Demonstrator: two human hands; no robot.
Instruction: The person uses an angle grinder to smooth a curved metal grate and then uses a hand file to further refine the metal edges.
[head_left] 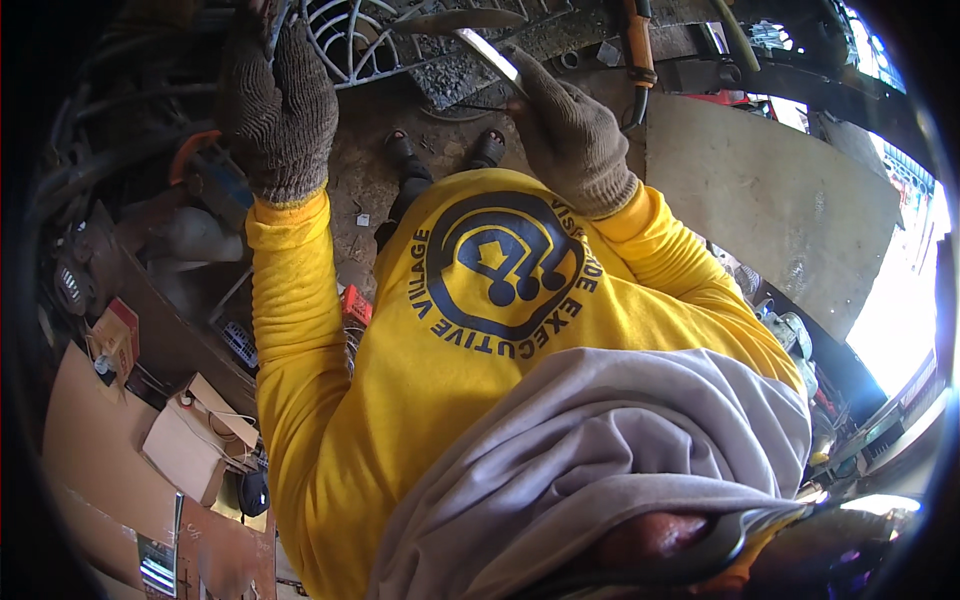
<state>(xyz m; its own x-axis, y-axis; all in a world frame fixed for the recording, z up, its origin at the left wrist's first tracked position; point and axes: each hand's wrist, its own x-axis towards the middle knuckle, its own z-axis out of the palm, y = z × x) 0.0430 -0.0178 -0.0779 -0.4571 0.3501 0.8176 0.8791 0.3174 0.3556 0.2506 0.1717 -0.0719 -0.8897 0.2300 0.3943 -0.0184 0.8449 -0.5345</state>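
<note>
My right hand (575,135), in a brown knitted glove, is closed around the shiny flat shaft of a chipping hammer (487,50). Its dark, narrow head tapers to the left, over the edge of a cluttered work surface. My left hand (283,110), gloved alike, is raised at the upper left with its fingers reaching the top edge of the picture. Between its thumb and fingers shows a thin grey-blue metal piece, mostly cut off from view. Just right of that hand is a pale metal grille (350,40) with curved bars, close under the hammer head.
An orange-brown handled tool (640,45) with a dark cable hangs beyond my right hand. A large tan board (770,200) stands on the right. Cardboard pieces (195,440), a small red box (115,335) and a red object (356,304) lie on the left. My sandalled feet are below the work surface.
</note>
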